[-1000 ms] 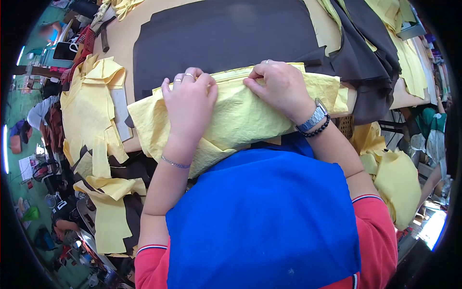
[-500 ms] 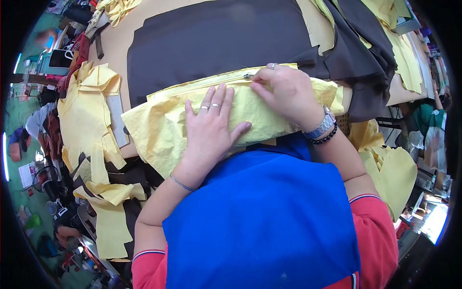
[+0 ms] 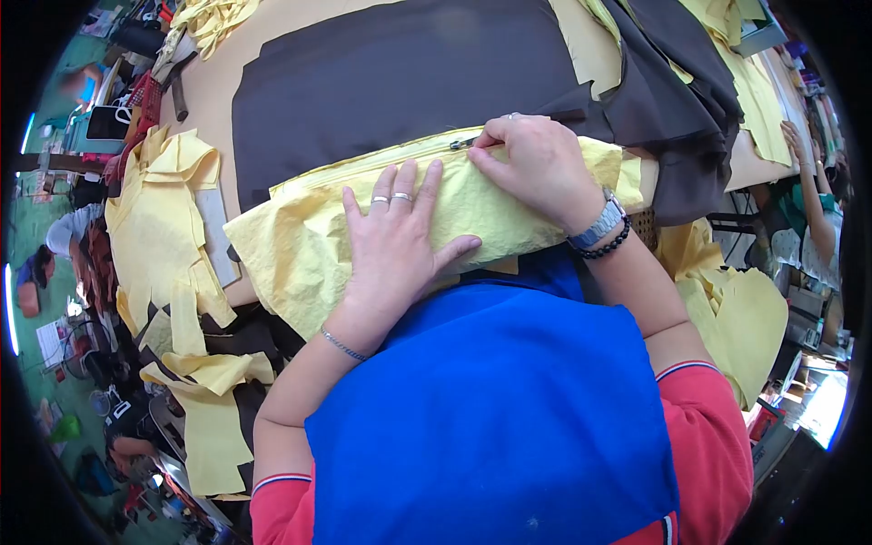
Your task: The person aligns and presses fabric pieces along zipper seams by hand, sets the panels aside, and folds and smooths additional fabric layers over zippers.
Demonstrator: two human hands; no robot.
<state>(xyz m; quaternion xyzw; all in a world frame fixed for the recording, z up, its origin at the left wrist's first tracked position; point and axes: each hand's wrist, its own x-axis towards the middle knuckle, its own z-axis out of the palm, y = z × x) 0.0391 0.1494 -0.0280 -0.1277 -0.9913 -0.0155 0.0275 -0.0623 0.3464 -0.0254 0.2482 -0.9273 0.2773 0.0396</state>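
Observation:
A yellow fabric piece [image 3: 309,245] lies across the table edge in front of me, with a yellow zipper [image 3: 363,160] along its upper side. The zipper's dark metal slider [image 3: 461,143] sits just left of my right fingertips. My left hand [image 3: 397,238] rests flat on the yellow cloth below the zipper, fingers spread. My right hand [image 3: 542,173] is closed, its thumb and index finger pinching the zipper right by the slider; the exact grip is partly hidden. Beyond it, dark brown fabric [image 3: 400,77] is spread flat.
Yellow cut pieces [image 3: 159,218] hang at the table's left, and more dark fabric [image 3: 686,118] drapes over the right side. Scissors-like dark handle [image 3: 179,95] and a red basket [image 3: 145,95] are at upper left. Another person's arm [image 3: 817,200] shows at far right.
The view has shifted slightly. My right hand stays pinched beside the slider, and my left hand still lies flat. Another person's arm has come into view at far right.

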